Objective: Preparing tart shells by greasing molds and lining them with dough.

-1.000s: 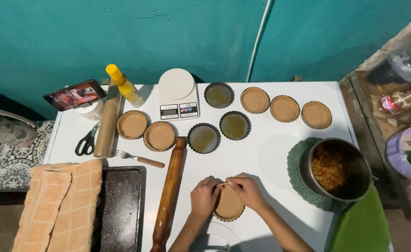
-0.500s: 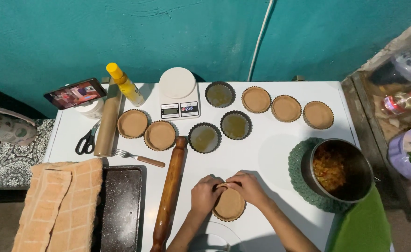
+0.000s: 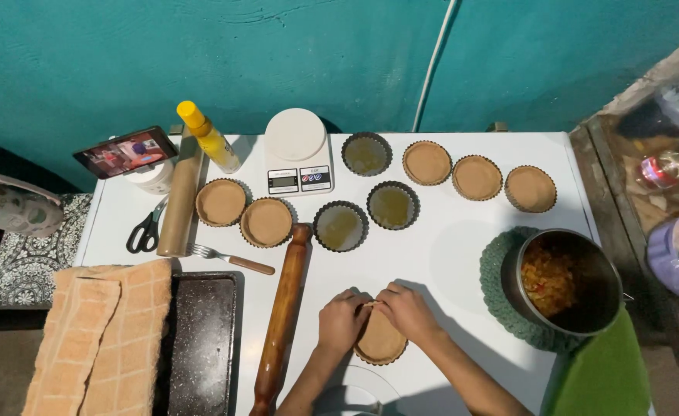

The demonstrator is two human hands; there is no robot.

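while pressed on the dough-lined tart tin (image 3: pixel 380 340), both hands' fingers together, rolling pin (image 3: pixel 281 316) just beside.

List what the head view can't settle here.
- Tart tin: its near-left rim is covered by the left hand and right hand.
- Fingertip contact on the dough: hidden under both hands.
- Pot contents: chopped yellowish filling, too dark to identify.
- Rolling pin: lower end cut off by the frame edge.
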